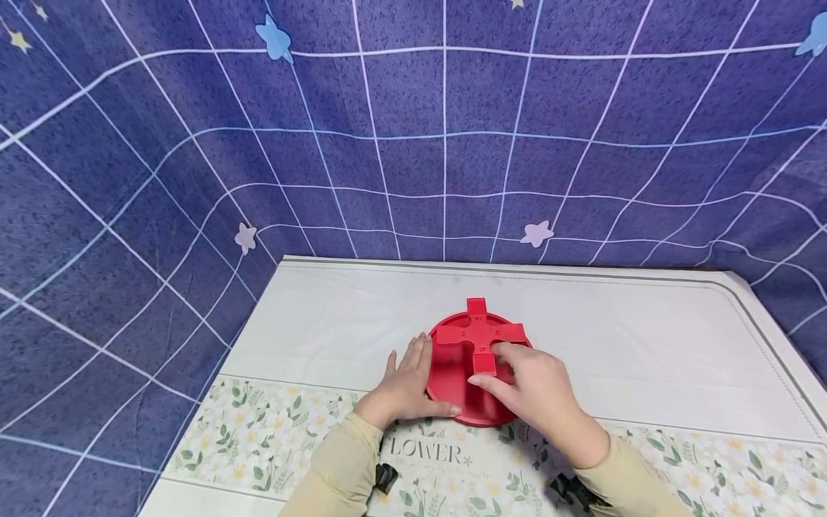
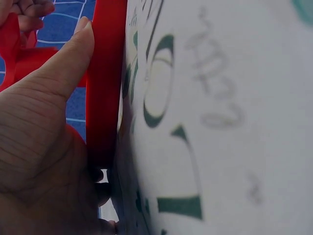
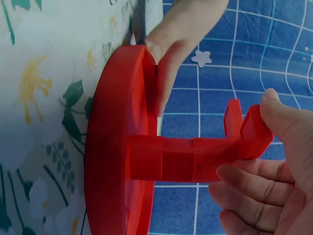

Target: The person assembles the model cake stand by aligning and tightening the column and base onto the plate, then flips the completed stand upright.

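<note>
A red round dish (image 1: 446, 388) with a raised rim lies flat on the table. From it rises a red post (image 3: 178, 159) topped by a red cross-shaped piece (image 1: 479, 333) with four stubby arms. My left hand (image 1: 407, 388) rests against the dish's left side, fingers straight and spread, thumb along the near rim. My right hand (image 1: 545, 384) pinches the near arm of the cross-shaped piece between thumb and fingers. In the right wrist view, the thumb tip presses the arm's outer end, and the other fingers lie beside the post.
The table wears a white cloth (image 1: 349, 309) with a flowered band (image 1: 271, 431) and printed lettering along its near part. A blue curtain (image 1: 413, 165) with a grid and stars hangs behind and to the left. Black wrist straps (image 1: 385, 477) sit near the sleeves.
</note>
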`<action>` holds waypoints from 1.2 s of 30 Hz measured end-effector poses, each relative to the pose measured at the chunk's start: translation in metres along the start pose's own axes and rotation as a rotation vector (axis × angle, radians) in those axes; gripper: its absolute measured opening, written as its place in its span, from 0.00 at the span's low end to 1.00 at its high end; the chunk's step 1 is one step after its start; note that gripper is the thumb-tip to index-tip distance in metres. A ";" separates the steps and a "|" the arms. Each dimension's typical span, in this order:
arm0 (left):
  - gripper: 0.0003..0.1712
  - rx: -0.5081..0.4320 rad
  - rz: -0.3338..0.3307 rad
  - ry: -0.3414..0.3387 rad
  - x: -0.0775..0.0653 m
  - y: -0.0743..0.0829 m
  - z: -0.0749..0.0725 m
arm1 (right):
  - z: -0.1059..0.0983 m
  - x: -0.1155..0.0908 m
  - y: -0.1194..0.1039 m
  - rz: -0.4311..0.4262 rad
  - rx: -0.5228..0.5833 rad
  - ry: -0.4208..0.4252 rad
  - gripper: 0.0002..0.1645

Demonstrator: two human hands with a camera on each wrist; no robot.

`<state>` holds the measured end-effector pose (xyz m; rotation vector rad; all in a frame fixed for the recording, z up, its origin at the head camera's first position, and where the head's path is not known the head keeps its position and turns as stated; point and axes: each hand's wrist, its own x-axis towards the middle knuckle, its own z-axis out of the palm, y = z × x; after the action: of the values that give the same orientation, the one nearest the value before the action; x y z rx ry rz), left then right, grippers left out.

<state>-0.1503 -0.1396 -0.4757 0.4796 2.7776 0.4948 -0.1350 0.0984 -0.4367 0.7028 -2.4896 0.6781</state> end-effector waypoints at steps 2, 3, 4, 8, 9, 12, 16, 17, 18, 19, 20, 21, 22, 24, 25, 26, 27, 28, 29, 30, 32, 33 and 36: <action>0.74 -0.010 0.001 0.004 0.000 -0.001 0.001 | 0.002 0.001 -0.002 -0.005 -0.016 0.018 0.31; 0.74 -0.018 0.002 0.007 0.001 -0.001 0.001 | 0.003 0.001 -0.003 -0.007 -0.019 0.026 0.31; 0.74 -0.023 0.003 0.007 0.001 -0.002 0.002 | 0.004 0.001 -0.003 -0.008 -0.020 0.033 0.31; 0.74 -0.030 0.004 0.007 0.001 -0.003 0.004 | 0.004 0.001 -0.005 -0.008 -0.027 0.049 0.30; 0.74 -0.031 0.006 0.010 0.001 -0.003 0.005 | 0.005 0.001 -0.005 -0.009 -0.027 0.052 0.30; 0.74 -0.027 0.003 0.011 0.000 -0.002 0.004 | 0.004 0.001 -0.006 -0.012 -0.030 0.056 0.30; 0.74 -0.025 0.004 0.014 -0.001 0.001 0.001 | 0.000 0.000 -0.005 -0.019 -0.035 0.053 0.30; 0.74 -0.019 0.001 0.010 -0.002 0.001 0.001 | -0.001 0.000 -0.004 -0.024 -0.033 0.058 0.30; 0.74 -0.019 0.000 0.009 -0.002 0.002 0.000 | -0.003 0.001 -0.002 -0.032 -0.031 0.069 0.29; 0.75 -0.013 -0.001 0.007 -0.002 0.002 0.000 | -0.006 0.001 0.000 -0.039 -0.031 0.088 0.28; 0.75 -0.010 -0.001 0.007 -0.002 0.002 0.000 | -0.008 0.002 0.002 -0.047 -0.025 0.113 0.27; 0.75 -0.006 -0.002 0.005 -0.002 0.002 -0.001 | -0.011 0.003 0.004 -0.053 -0.017 0.141 0.25; 0.75 -0.006 -0.003 0.004 -0.002 0.003 -0.001 | -0.014 0.004 0.007 -0.056 -0.007 0.168 0.23; 0.75 -0.010 -0.004 0.005 -0.002 0.003 -0.001 | -0.018 0.005 0.013 -0.049 0.009 0.214 0.20; 0.75 -0.011 -0.005 0.004 -0.002 0.003 -0.001 | -0.020 0.005 0.017 -0.039 0.017 0.227 0.20; 0.75 -0.015 -0.006 0.004 -0.002 0.003 -0.001 | -0.021 0.006 0.020 -0.026 0.027 0.230 0.20; 0.75 -0.016 -0.007 0.004 -0.002 0.003 -0.002 | -0.022 0.006 0.024 -0.009 0.033 0.224 0.20; 0.75 -0.018 -0.007 0.004 -0.002 0.003 -0.002 | -0.022 0.005 0.027 0.010 0.039 0.210 0.21; 0.75 -0.018 -0.007 0.003 -0.002 0.002 -0.002 | -0.022 0.005 0.031 0.026 0.050 0.190 0.22; 0.75 -0.019 -0.006 0.005 -0.002 0.002 -0.002 | -0.021 0.004 0.034 0.041 0.067 0.165 0.24; 0.75 -0.020 -0.004 0.006 -0.002 0.002 -0.002 | -0.020 0.003 0.040 0.067 0.124 0.102 0.24; 0.75 -0.021 -0.003 0.006 -0.002 0.002 -0.001 | -0.019 0.002 0.042 0.077 0.158 0.071 0.24; 0.75 -0.030 -0.002 0.006 -0.003 0.003 -0.001 | -0.018 0.000 0.045 0.096 0.257 -0.001 0.23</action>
<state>-0.1474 -0.1388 -0.4727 0.4697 2.7718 0.5368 -0.1556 0.1425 -0.4380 0.6749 -2.4747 1.0469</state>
